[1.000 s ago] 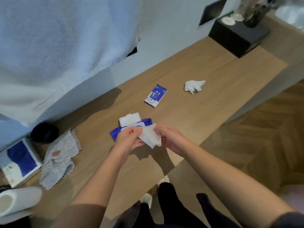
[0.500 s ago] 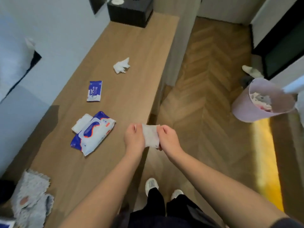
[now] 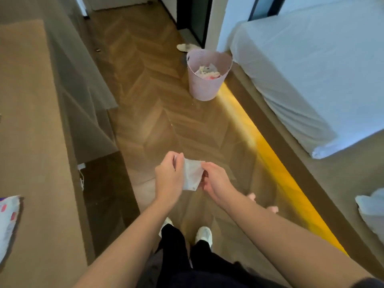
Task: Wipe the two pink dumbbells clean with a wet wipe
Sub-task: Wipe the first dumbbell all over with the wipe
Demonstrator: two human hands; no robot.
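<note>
I hold a white wet wipe [image 3: 192,175] stretched between both hands over the wooden floor. My left hand [image 3: 169,177] pinches its left edge and my right hand [image 3: 216,181] pinches its right edge. Two small pink shapes [image 3: 251,196] peek out on the floor just past my right forearm. Too little of them shows to tell what they are. No dumbbell is plainly in view.
A long wooden counter [image 3: 27,121] runs along the left, with the wet wipe pack [image 3: 8,221] at its near edge. A pink bin [image 3: 207,84] with rubbish stands ahead on the floor. A white bed [image 3: 311,69] fills the right side. My feet [image 3: 204,234] are below.
My view has swung right, from the counter to the floor, bin and bed. Both hands have come off the counter with the wipe still held between them.
</note>
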